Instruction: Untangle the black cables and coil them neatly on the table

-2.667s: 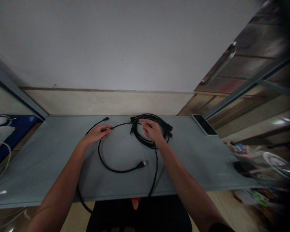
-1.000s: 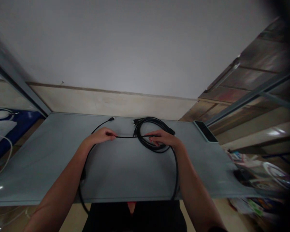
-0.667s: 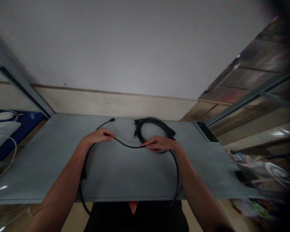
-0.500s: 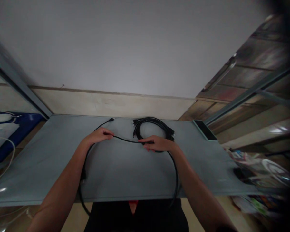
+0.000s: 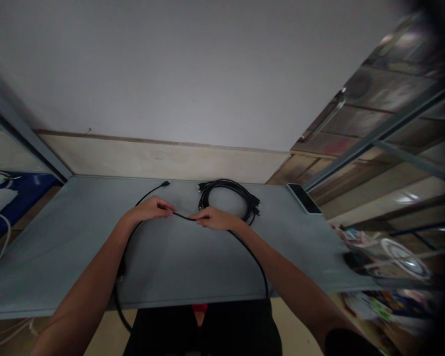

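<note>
A loose black cable (image 5: 249, 251) crosses the grey table and hangs past its front edge on both sides. My left hand (image 5: 154, 207) pinches it left of the middle, and my right hand (image 5: 215, 218) grips it a short way to the right. Between the two hands a short stretch of cable sags slightly. Beyond my left hand, a cable end with a black plug (image 5: 165, 183) lies near the back edge. Behind my right hand rests a coiled bundle of black cables (image 5: 230, 184) with several plugs; my hand hides part of it.
On the grey table (image 5: 77, 237), a phone-like object (image 5: 304, 199) lies at the back right. Metal posts rise at both sides, and a wall stands behind. Clear packaging and other items (image 5: 393, 257) sit at the right. Blue surface (image 5: 33, 198) with white things at far left.
My right hand has moved left along the cable, closer to my left hand, uncovering more of the coiled bundle. The whole view has shifted slightly.
</note>
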A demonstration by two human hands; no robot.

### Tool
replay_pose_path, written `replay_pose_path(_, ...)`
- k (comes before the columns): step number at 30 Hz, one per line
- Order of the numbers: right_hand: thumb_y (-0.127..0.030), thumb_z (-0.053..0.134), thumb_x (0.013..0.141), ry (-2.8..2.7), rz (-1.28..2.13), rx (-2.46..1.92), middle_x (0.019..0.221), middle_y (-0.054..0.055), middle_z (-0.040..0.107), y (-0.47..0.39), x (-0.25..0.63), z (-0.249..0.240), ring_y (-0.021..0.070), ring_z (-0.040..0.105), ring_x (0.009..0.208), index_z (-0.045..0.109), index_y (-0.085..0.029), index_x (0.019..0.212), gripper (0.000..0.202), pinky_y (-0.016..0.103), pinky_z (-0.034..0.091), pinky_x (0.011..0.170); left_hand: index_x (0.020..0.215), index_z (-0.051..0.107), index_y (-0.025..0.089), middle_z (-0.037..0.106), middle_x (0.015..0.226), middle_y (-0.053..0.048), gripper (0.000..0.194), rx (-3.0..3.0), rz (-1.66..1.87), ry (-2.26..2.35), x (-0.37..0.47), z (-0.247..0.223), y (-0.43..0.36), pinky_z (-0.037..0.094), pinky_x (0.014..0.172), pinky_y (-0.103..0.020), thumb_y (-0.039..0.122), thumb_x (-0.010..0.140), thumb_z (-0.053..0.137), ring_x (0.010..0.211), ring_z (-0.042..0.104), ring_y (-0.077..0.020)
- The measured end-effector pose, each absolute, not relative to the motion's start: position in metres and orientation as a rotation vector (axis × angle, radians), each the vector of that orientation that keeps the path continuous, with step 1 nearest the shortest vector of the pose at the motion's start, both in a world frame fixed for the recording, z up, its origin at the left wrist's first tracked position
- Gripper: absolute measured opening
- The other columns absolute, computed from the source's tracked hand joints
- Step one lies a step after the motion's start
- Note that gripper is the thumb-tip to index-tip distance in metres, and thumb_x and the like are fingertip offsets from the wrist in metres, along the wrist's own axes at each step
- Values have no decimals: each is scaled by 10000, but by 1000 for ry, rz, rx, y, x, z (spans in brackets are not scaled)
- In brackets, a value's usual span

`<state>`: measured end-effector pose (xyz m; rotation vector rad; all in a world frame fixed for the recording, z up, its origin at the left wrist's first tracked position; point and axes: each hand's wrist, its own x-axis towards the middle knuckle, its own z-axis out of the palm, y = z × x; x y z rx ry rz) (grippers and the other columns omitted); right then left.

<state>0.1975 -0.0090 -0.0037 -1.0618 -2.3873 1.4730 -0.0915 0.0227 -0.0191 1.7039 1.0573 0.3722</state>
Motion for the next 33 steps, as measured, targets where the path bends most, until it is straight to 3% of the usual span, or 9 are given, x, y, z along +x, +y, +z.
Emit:
replay_pose_path(4, -366, 609, 897, -2306, 2093, -1021, 595, -68, 410, -8, 233, -4, 68, 323, 517, 591, -121, 1387, 547, 209, 275, 501, 959, 764, 137, 647, 632, -26, 426, 1589, 137, 944, -95, -13, 16, 299, 446, -236, 487, 718, 774, 482, 464, -106)
replay_pose_path(7, -378, 631, 880, -2208, 2198, -1052, 620, -62, 429, -7, 262, 1, 60, 349, 506, 596, -108, 1378, 567, 203, 281, 482, 926, 745, 133, 603, 609, -10, 402, 1472, 64, 862, -98, -11, 11, 309, 449, -232, 479, 723, 778, 471, 446, -91)
replay_pose_path(12, -332, 602, 889, -2212, 1965, -1166, 729, 0, 569, -6, 279, 17, 70, 472, 552, 594, -117, 1382, 538, 199, 371, 532, 1070, 715, 132, 574, 623, 11, 450, 1369, 222, 876, -97, -12, 11, 307, 455, -222, 445, 751, 767, 477, 427, -79)
replay_pose_path(18, -369, 611, 887, -2377, 1417, -1147, 953, 69, 723, -9, 247, 18, 150, 595, 766, 656, -197, 1332, 479, 243, 450, 696, 1017, 746, 122, 630, 657, -29, 398, 1487, 150, 870, -88, -22, 17, 219, 418, -222, 440, 778, 745, 455, 381, -69)
replay_pose_path(23, -406, 684, 833, -2468, 1859, -1045, 684, 7, 640, -16, 235, 7, 87, 459, 549, 707, -164, 1256, 488, 206, 351, 535, 1056, 756, 134, 665, 703, -48, 428, 1513, 54, 813, -91, -16, 15, 249, 425, -218, 453, 770, 751, 475, 417, -75)
replay_pose_path(25, -398, 685, 827, -2468, 1882, -1064, 642, -14, 594, -17, 240, 9, 72, 409, 515, 719, -160, 1238, 476, 204, 309, 506, 1065, 752, 145, 659, 708, -39, 449, 1504, -8, 818, -94, -12, 12, 277, 429, -216, 453, 740, 777, 487, 444, -82)
replay_pose_path(30, -372, 570, 885, -2229, 1308, -1334, 591, -18, 530, -4, 276, 23, 98, 378, 523, 716, -137, 1241, 451, 233, 307, 514, 1182, 686, 153, 588, 662, 5, 510, 1428, 189, 891, -105, -5, 11, 364, 480, -219, 432, 762, 758, 516, 475, -91)
replay_pose_path(33, -303, 528, 892, -2087, 1011, -1451, 675, 29, 613, 7, 291, 21, 133, 476, 586, 726, -116, 1198, 410, 247, 383, 554, 1232, 648, 161, 582, 694, 5, 522, 1411, 443, 986, -109, -5, 16, 362, 486, -210, 402, 778, 740, 545, 488, -91)
